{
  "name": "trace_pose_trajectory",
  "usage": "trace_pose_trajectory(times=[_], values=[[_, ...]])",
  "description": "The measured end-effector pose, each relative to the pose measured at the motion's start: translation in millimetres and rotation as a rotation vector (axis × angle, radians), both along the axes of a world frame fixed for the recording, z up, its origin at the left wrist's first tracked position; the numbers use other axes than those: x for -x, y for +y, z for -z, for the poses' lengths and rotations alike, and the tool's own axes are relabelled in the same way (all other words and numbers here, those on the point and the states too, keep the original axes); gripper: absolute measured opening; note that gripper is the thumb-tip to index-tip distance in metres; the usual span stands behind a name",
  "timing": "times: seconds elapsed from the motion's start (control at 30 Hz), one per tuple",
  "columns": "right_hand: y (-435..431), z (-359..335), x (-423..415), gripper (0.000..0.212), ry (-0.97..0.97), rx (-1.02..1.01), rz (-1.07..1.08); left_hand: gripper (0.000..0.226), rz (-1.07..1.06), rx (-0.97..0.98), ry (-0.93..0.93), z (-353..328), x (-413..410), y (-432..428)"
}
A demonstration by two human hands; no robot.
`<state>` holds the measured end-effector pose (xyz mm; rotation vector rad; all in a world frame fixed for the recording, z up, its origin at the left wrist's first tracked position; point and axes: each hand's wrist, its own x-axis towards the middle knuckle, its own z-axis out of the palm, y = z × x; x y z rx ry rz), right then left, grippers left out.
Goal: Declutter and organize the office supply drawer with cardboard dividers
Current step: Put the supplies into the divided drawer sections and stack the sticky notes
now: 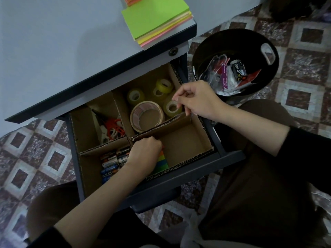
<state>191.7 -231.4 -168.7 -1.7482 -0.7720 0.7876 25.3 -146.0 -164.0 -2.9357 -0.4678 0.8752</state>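
Your open dark grey metal drawer point(182, 178), lined with brown corrugated cardboard dividers point(161, 129).

Tape rolls point(146, 116) lie far right, scissors point(112, 127) far left, batteries point(112, 162) near left.
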Motion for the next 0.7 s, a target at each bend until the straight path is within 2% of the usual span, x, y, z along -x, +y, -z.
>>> trace_pose_trajectory(times=[0.27, 0.53, 0.7], values=[[0.1, -0.2, 0.8, 0.019, 0.005, 0.009, 0.02, 0.028, 0.023, 0.062, 0.024, 6.0, 1.9, 3.5], [-0.5, -1.5, 2.0, 0.02, 0.018, 0.009, 0.022, 0.052, 0.133, 0.033, -0.009, 5.9, 3.6, 4.2], [-0.8, -1.0, 1.8, 0.02, 0.023, -0.003, 0.018, 0.041, 0.16, 0.038, 0.014, 6.4, 3.3, 5.8]])
